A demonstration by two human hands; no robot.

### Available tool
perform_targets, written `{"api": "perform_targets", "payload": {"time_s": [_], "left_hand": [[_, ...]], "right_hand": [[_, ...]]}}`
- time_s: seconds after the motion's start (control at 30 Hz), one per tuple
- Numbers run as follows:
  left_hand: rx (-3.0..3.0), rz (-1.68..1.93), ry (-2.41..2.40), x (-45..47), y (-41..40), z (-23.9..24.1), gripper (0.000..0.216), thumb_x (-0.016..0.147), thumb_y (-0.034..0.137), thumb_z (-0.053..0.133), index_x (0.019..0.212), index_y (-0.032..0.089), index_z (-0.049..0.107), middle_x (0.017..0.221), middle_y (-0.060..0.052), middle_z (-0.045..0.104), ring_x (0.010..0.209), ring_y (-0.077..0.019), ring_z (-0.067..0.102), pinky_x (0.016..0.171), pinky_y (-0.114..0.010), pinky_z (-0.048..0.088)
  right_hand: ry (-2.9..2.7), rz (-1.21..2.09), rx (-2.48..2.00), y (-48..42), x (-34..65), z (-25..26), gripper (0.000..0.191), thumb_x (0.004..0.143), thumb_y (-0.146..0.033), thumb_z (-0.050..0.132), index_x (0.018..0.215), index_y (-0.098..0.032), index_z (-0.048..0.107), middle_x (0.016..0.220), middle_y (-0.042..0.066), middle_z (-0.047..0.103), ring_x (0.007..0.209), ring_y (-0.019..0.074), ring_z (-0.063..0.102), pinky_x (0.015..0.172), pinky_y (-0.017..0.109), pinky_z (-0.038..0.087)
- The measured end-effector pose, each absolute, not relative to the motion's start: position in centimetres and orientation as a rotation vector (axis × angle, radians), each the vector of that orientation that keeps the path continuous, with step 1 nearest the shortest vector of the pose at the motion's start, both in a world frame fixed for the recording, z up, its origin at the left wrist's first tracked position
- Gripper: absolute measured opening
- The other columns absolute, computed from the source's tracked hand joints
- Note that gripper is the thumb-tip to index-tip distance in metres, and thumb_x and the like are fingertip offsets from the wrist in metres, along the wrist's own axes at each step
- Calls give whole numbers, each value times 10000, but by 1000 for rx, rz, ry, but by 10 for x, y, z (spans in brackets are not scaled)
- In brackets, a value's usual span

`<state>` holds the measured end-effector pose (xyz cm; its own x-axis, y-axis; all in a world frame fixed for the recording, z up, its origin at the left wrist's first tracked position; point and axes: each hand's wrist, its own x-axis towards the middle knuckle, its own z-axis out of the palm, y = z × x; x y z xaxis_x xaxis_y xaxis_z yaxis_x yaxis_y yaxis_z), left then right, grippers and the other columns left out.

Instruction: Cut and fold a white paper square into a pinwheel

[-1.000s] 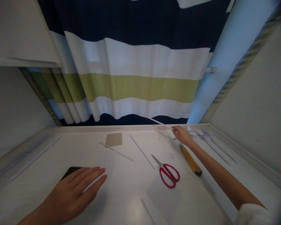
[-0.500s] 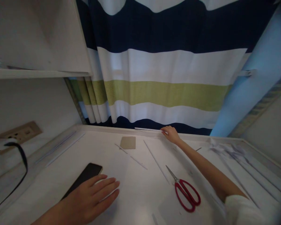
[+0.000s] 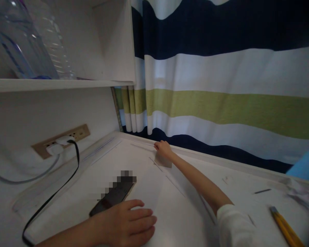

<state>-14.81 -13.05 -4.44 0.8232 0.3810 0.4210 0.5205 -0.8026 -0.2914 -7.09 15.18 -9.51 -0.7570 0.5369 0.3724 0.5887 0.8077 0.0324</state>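
My right hand (image 3: 164, 150) reaches to the back edge of the white desk, its fingers pinched on one end of a thin white strip (image 3: 142, 143) that points left. Just below that hand is a beige square card (image 3: 166, 162), partly covered by the hand and wrist. Other thin white strips lie nearby, one by the card (image 3: 156, 164) and another (image 3: 175, 185) nearer to me. My left hand (image 3: 137, 223) rests palm down on the desk with its fingers stretched out, holding nothing. Beside it lies a dark phone (image 3: 118, 195), partly behind the wrist.
More strips (image 3: 103, 151) lie along the left edge. Plugs with cables fill a wall socket (image 3: 78, 133), and a black cable (image 3: 59, 188) hangs onto the desk. Plastic bottles stand on a shelf (image 3: 92, 83). At right are a dark thin stick (image 3: 262, 191), a yellow tool (image 3: 285, 226) and crumpled wrapping (image 3: 304, 197).
My view has turned left. My right hand has carried the strip left along the back edge, to above the card. My left hand stays flat by the phone. The red scissors are out of sight.
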Motion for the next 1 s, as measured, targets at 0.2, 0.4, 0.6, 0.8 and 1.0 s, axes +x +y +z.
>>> {"api": "perform_targets", "payload": {"time_s": [0.2,0.4,0.6,0.8,1.0], "left_hand": [[-2605,-465,-750,-159,-141,-47,194,817,117,433,899,169,601,948,-4,655,874,-137,571,796,-293,454],[-2632,-468,-844,-164,-163,-51,222,839,115,394,939,159,587,968,2,653,877,-132,568,805,-291,441],[-2642,-500,-1059,-156,-186,-69,180,815,153,435,922,184,576,942,-7,654,860,-137,570,808,-301,428],[-2439,-26,-1773,-145,-169,-107,547,832,456,335,1209,63,390,1259,-173,425,1165,-270,369,959,-426,266],[-2515,72,-1750,-135,-167,-134,489,867,373,305,1242,64,352,1300,-183,364,1196,-264,329,954,-420,260]], "right_hand": [[-2571,-298,-796,136,-74,-96,289,835,-277,469,1100,-162,471,1128,76,495,948,199,522,783,407,444],[-2688,-297,-558,103,-16,-110,275,830,-278,475,1076,-156,489,1131,74,496,977,207,506,807,421,423],[-2785,-210,-330,40,51,-117,240,801,-196,480,1026,-147,548,1113,133,553,1040,242,469,852,426,367],[-2753,-175,-338,-28,81,-98,279,799,-209,471,1069,-164,528,1149,125,539,1049,262,472,870,472,337],[-2692,-202,-578,-67,135,-90,280,804,-232,468,1076,-214,531,1128,95,565,1031,263,492,865,485,342]]}}
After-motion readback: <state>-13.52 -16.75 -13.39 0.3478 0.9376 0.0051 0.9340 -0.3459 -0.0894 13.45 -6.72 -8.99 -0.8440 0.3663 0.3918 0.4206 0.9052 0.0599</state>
